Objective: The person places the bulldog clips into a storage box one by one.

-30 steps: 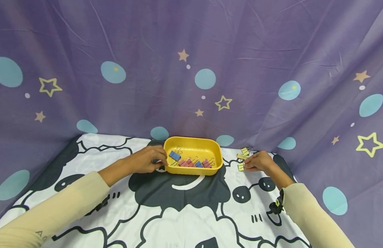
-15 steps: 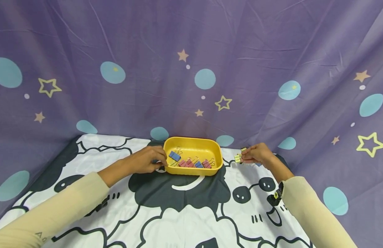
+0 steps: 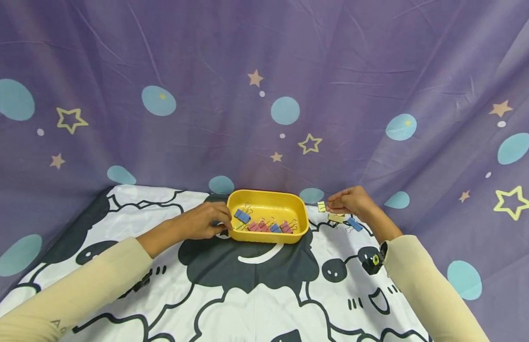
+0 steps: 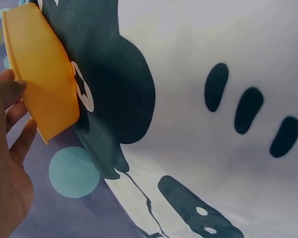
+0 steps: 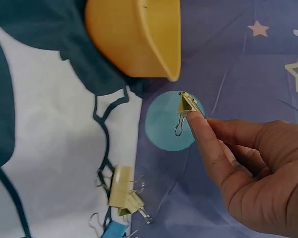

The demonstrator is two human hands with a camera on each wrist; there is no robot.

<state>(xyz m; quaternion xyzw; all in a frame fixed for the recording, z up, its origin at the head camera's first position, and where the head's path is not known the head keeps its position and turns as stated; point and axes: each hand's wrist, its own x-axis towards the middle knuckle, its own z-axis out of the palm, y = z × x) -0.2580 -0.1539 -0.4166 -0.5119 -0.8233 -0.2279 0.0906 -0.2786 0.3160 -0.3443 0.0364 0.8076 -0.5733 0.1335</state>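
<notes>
My left hand (image 3: 206,221) grips the left end of a yellow plastic tray (image 3: 268,236). The left wrist view shows the thumb of that hand (image 4: 7,148) against the tray's wall (image 4: 47,74). Inside the tray lie pink binder clips (image 3: 260,225), blue binder clips (image 3: 243,216) and a partly hidden yellow one. Right of the tray, my right hand (image 3: 351,200) pinches a small yellow binder clip (image 5: 187,103) between thumb and fingertips, raised above the cloth. Below this hand, a blue binder clip (image 3: 355,224) and yellow binder clips (image 5: 120,186) lie close together.
A white cloth (image 3: 230,304) with black cartoon shapes covers the table. Behind it hangs a purple curtain (image 3: 196,118) with stars and blue ovals, right behind the tray and the loose clips.
My right hand has lifted a yellow binder clip off the cloth and moved it up and left towards the tray. The left hand stays at the tray's end.
</notes>
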